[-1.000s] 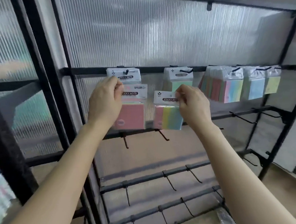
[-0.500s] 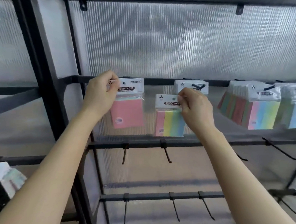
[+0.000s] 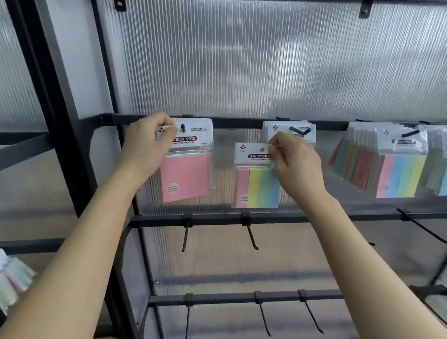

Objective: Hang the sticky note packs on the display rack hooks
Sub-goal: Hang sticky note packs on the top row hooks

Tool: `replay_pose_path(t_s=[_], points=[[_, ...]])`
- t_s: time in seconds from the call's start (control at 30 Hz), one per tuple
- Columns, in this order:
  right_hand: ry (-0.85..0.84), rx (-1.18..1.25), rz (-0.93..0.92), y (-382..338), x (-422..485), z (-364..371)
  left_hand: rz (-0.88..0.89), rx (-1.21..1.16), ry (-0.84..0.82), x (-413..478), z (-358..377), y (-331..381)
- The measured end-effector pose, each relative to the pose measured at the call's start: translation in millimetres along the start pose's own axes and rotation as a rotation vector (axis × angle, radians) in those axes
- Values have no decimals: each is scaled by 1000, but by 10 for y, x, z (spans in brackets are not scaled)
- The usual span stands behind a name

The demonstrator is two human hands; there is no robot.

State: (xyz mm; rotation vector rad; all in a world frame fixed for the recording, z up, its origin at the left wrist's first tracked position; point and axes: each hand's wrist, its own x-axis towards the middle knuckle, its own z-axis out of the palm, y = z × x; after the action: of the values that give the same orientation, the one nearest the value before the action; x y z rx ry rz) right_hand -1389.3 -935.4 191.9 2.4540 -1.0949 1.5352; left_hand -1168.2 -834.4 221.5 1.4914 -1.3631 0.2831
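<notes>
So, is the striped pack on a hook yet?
Not yet. The striped pack hangs from the right hand, its hole empty, below the hook.

Rack: black metal display rack (image 3: 68, 151), ribbed panel (image 3: 237, 65) behind it.
Top rail: pink pack (image 3: 185, 176) threaded on the left hook (image 3: 182, 127); white-header packs (image 3: 289, 129) alongside; thick striped bunch (image 3: 398, 173) farther right.
Lower rails: spare hooks (image 3: 251, 235) jutting forward.

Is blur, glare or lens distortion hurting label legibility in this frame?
Head view: labels on the pink pack and striped pack read clearly; right-edge packs and lower-left packs are smeared; the rack upright leans from wide-angle distortion; the ribbed panel is diffusely backlit.
</notes>
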Motion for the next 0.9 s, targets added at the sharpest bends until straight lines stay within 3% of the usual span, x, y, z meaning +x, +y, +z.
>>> replay_pose_path(t_s=[0.33,0.57,0.9], points=[[-30,6,-28,-36,22,53,-54,146,102,148,188,-102],[-30,-18,-28,-73,14,27,115,262,285,-106,224,-116],[-62,-79,48,-15,-343,-106,167,455,57,-758,502,-107]])
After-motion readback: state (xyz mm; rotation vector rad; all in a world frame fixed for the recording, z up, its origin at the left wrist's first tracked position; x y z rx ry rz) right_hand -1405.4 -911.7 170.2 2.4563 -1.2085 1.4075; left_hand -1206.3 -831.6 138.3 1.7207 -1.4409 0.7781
